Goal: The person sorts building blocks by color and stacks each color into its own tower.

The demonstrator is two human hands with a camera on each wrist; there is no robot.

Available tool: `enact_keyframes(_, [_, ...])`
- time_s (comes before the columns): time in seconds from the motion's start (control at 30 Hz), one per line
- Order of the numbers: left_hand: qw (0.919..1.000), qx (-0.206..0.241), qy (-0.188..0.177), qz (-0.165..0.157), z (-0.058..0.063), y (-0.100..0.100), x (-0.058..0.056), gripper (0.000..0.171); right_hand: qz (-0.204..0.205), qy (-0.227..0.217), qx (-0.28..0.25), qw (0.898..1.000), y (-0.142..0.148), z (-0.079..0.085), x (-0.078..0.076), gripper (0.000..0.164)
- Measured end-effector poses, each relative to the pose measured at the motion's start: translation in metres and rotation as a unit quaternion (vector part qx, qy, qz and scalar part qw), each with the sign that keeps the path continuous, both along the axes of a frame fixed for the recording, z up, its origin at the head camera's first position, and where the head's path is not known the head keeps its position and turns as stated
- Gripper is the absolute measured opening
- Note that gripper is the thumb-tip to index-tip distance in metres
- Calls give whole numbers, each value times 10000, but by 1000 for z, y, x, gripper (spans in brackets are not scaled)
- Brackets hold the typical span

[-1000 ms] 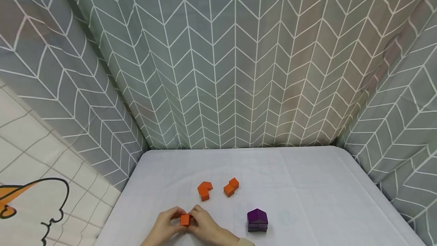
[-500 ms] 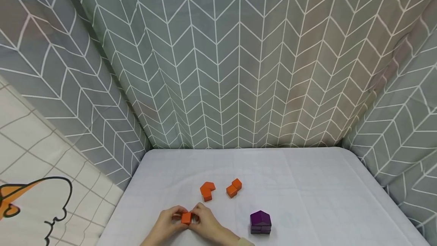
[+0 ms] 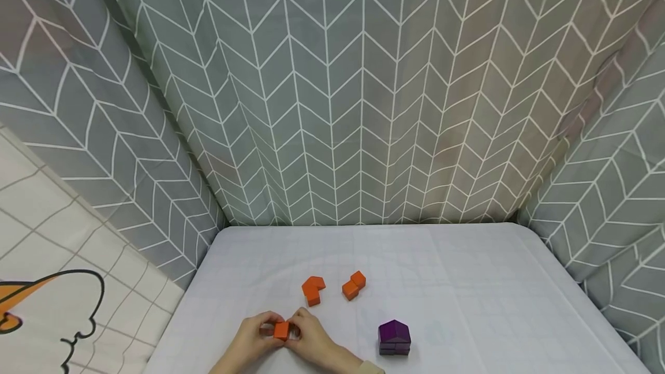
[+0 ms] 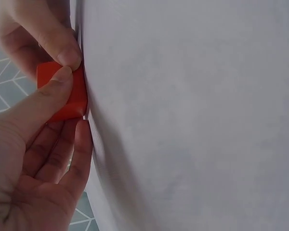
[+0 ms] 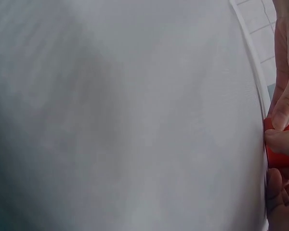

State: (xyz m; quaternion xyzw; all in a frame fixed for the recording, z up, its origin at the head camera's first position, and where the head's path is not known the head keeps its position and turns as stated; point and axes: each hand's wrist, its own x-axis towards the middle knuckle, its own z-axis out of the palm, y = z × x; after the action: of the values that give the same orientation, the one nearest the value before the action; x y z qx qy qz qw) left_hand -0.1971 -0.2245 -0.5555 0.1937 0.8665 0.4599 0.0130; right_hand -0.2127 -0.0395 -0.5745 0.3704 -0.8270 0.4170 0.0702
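Observation:
Near the front of the white table, both hands hold one small orange block [image 3: 281, 331] from its two sides. My left hand [image 3: 250, 339] pinches it from the left, thumb on the near face, as the left wrist view shows. From the right, my right hand [image 3: 313, 339] pinches the same block, its thumb beside the left one. In the left wrist view the block [image 4: 77, 98] is partly covered by both thumbs. Only part of the block [image 5: 284, 160] appears at the right edge of the right wrist view. Its underside is hidden.
Beyond the hands lie a bent group of orange blocks [image 3: 312, 291] and a pair of touching orange blocks [image 3: 353, 286]. A purple house-shaped stack [image 3: 394, 338] stands to the right. The white table [image 3: 467, 281] is bordered by patterned grey curtains [image 3: 343, 103].
The whole head view shifts slightly. Both hands keep their hold on the orange block in nearly the same spot, and the other blocks stay put.

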Motion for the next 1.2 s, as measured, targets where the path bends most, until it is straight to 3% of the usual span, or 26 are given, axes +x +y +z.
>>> enact_keyframes(0.13, [9999, -41, 161, 27, -1, 0, -2, 31, -33, -114, 105, 9999, 1, 5, -1, 22])
enact_keyframes(0.37, [9998, -45, -192, 44, -1, 0, -2, 33, -272, -672, 432, 9964, 10, 37, -3, 33])
enact_keyframes(0.57, [9995, -200, -151, 196, 1, 1, -3, 33, -982, -286, -31, 9947, 14, 58, -22, 35])
enact_keyframes(0.83, [9999, -111, -67, 78, 0, 2, -3, 33, -1627, -84, -154, 9865, 19, 41, -38, 35])
enact_keyframes(1.0, [9999, -94, -18, 78, 0, 2, -2, 33, -1720, -46, -188, 9849, 20, 28, -40, 33])
enact_keyframes(1.2, [9996, -171, -185, 135, 0, 2, -1, 32, -1728, -83, -4, 9849, 23, 23, -40, 32])
